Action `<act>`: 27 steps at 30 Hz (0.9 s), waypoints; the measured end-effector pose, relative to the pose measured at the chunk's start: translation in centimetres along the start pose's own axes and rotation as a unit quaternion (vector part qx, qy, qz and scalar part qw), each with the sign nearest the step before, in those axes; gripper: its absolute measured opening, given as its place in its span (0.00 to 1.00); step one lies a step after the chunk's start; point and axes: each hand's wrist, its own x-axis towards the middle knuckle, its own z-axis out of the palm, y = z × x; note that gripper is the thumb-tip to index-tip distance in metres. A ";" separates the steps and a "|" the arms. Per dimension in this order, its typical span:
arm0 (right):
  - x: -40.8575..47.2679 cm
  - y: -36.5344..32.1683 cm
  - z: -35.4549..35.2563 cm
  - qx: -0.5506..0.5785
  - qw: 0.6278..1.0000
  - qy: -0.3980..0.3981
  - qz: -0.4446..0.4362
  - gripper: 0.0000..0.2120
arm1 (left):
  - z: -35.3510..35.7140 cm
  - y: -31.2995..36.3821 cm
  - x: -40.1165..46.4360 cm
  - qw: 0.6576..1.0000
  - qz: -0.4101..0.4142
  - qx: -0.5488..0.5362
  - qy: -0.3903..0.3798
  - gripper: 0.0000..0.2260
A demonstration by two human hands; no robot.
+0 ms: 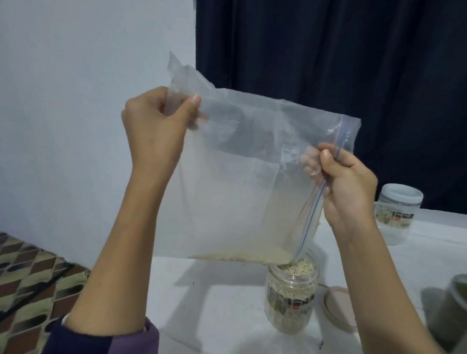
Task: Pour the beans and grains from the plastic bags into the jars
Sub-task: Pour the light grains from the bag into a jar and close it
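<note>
Purple-and-navy sleeve (pixel 100 345) is sitting closest to the lens, pushed up the left forearm. Left hand (pixel 154 132) is pinching the bottom corner of a clear, floppy zip-top plastic bag (pixel 235 182), lifting it high; right hand (pixel 346 188) is pinching the blue zip strip at the mouth, thumb on the front side, other fingers showing through the film behind it. Bag is hanging tilted over the white table (pixel 218 296), its low corner sitting right at the mouth of an open clear plastic jar w/ a printed label (pixel 292 299). Pale small grains (pixel 245 256) are lying along the bag's bottom edge; jar is looking nearly full.

Bag prob. very light now, thin and slippery — holding it by the corner and the stiffer zip strip seems right, since the film alone would crumple. Jar is light plastic, could tip if knocked.

Hard to tell whether grains are actually flowing at the spout. A tan round lid (pixel 337 308) is lying just beside the jar, partly behind the right forearm. A second, lidded clear jar (pixel 398 216) is standing farther back; a blurred greenish container (pixel 459 309) is cut off at the right.
</note>
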 end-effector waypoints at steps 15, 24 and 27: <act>-0.5 0.2 0.5 -0.009 1.000 0.003 -0.006 0.07 | -0.1 0.1 -0.2 1.000 -0.004 -0.007 -0.003 0.07; 0.6 0.1 -0.5 0.048 0.998 0.031 0.015 0.07 | -0.3 -0.7 -0.4 0.997 0.014 -0.035 -0.060 0.14; 0.9 0.4 -1.2 0.056 0.998 0.027 0.021 0.07 | -0.7 -2.2 -0.7 0.994 -0.015 -0.039 -0.106 0.14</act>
